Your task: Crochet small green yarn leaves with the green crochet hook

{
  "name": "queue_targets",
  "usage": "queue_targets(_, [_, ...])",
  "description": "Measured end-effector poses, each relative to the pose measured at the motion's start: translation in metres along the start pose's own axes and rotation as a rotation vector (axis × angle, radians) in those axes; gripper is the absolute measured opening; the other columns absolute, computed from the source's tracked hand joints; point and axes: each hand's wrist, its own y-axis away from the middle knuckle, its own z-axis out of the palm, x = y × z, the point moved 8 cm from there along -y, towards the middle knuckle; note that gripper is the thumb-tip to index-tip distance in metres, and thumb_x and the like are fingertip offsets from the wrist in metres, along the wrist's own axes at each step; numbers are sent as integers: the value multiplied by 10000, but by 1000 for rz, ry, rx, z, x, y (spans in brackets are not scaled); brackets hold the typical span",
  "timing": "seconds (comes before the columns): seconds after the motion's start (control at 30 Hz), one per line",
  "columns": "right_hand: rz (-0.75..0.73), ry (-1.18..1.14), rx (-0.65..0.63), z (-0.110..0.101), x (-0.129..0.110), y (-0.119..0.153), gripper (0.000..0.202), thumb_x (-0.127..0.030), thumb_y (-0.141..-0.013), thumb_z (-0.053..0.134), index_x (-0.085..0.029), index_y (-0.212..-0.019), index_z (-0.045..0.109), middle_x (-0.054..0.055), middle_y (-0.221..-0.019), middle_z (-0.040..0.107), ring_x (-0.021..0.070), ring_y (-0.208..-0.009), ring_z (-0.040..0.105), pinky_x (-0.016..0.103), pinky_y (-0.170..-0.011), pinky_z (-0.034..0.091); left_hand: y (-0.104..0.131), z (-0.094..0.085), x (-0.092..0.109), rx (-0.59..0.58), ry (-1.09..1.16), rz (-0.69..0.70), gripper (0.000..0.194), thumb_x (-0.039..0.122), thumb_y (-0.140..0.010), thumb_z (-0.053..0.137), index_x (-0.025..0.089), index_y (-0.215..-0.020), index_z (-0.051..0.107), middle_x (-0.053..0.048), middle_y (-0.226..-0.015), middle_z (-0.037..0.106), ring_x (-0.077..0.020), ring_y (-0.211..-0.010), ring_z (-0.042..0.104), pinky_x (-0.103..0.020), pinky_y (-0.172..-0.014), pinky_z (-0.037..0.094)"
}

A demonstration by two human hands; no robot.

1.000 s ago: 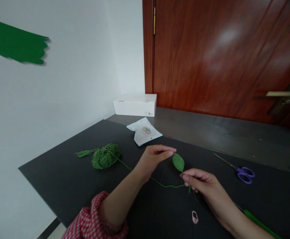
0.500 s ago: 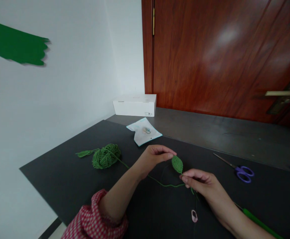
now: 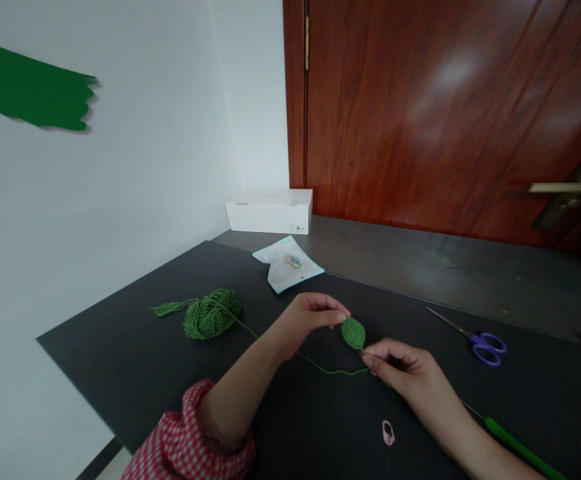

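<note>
Between my hands is a small green crocheted leaf [image 3: 353, 333], held up above the dark table. My left hand [image 3: 314, 317] pinches its upper tip between thumb and fingers. At the lower tip, my right hand [image 3: 394, 361] is closed on the leaf's end and the green yarn there. A strand of yarn [image 3: 340, 373] runs from the right fingers leftward, under my left forearm, to a green yarn ball [image 3: 212, 314]. A pink stitch marker [image 3: 388, 433] lies below my right hand. A green-handled crochet hook [image 3: 513, 443] is partly hidden by my right forearm.
Purple-handled scissors [image 3: 485, 348] lie to the right, blades pointing left. Behind my left hand is a white pouch [image 3: 285, 270] with small things in it. A white box [image 3: 270, 215] stands at the back by the wall, near a brown wooden door [image 3: 420, 120].
The leaf looks slightly more squeezed lengthwise, its two tips closer together. My left hand has dropped a little. Both hands keep their grip.
</note>
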Motion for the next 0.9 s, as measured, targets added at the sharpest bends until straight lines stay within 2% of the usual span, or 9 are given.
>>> queue_targets(0.17, [-2, 21, 35, -5, -3, -1, 133, -322, -690, 709, -205, -629, 731, 6, -598, 650, 174, -608, 561, 278, -591, 421, -1, -6, -3, 60, 33, -22, 222, 350, -742, 706, 152, -828, 758, -51, -765, 682, -123, -682, 537, -257, -651, 400])
queue_targets(0.47, [-1, 39, 69, -8, 0, -1, 121, -320, -684, 705, -213, -654, 751, 18, -626, 674, 193, -635, 588, 292, -603, 436, 0, -5, -9, 40, -68, -73, 191, 333, -675, 761, 152, -735, 751, -17, -685, 654, -115, -643, 514, -251, -627, 385])
queue_targets(0.67, [1, 40, 69, -7, 2, 0, 116, -332, -676, 719, -225, -673, 763, 17, -630, 685, 197, -624, 597, 295, -598, 452, 0, -9, -6, 106, -145, -39, 179, 335, -661, 756, 157, -672, 737, 4, -605, 625, -118, -598, 475, -264, -618, 357])
queue_targets(0.9, [8, 35, 63, -7, 4, -2, 167, -385, -682, 727, -220, -687, 757, 27, -663, 698, 214, -671, 611, 305, -630, 464, 1, -12, -4, 180, -172, -27, 205, 360, -664, 750, 156, -676, 734, 3, -612, 627, -128, -607, 482, -267, -615, 360])
